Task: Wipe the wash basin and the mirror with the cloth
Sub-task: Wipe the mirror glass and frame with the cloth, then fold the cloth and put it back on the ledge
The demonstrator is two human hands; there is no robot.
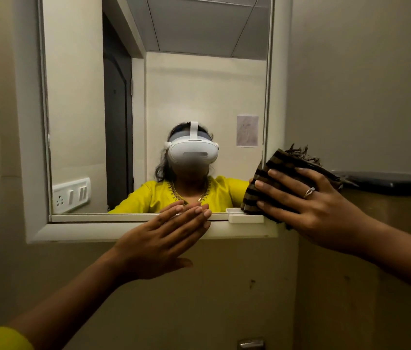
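At right of centre our right hand (310, 205), fingers spread, presses the striped cloth (281, 161) on the mirror (199, 92) (lower right corner); our left hand (166, 238) rests flat, fingers straight, on its frame (86, 232)

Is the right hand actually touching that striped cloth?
Touching. The head view shows the right hand lying flat on the striped cloth, fingers spread over it at the mirror frame corner.

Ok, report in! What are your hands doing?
Right hand presses cloth on mirror, lower right corner. Left hand open at bottom frame. Small tray beside cloth.
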